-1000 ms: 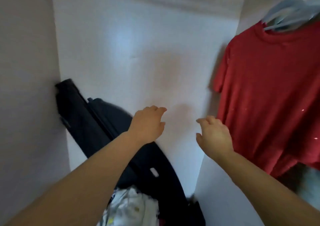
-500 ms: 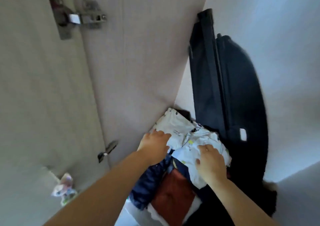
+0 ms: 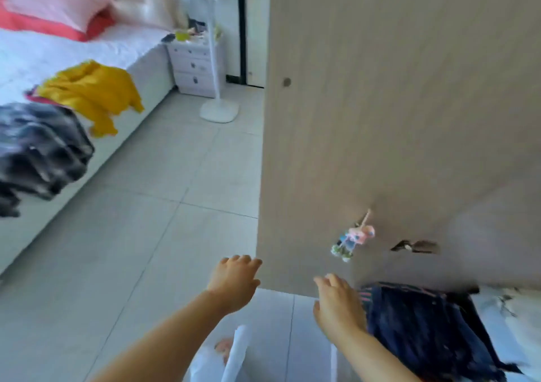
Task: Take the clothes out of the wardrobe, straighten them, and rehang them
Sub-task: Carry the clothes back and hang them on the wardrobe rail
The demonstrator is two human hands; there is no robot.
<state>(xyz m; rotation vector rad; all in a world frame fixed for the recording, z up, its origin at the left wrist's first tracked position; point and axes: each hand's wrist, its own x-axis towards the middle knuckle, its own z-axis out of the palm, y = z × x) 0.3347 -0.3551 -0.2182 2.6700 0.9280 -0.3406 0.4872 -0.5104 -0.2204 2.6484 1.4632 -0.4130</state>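
Note:
My left hand (image 3: 234,282) hovers over the tiled floor with its fingers loosely spread, holding nothing. My right hand (image 3: 336,302) is beside it, fingers relaxed, at the left edge of a dark navy garment (image 3: 424,326) lying at the bottom right. No grip on that garment shows. A white patterned cloth (image 3: 503,302) lies past the navy one at the right edge. On the bed at the left lie a yellow garment (image 3: 87,94) and a dark grey garment (image 3: 38,150). The image is motion-blurred.
The open beige wardrobe door (image 3: 380,118) fills the right, with a small doll sticker (image 3: 354,238) low on it. A white bed (image 3: 123,59) runs along the left. Behind stand a white nightstand (image 3: 193,68) and a fan's base (image 3: 219,111). Grey tiles (image 3: 146,206) lie between.
The view has swung left from the wardrobe's inside to the room and the bed. Both hands have come off the clothes pile and now hover in front of the door's lower edge.

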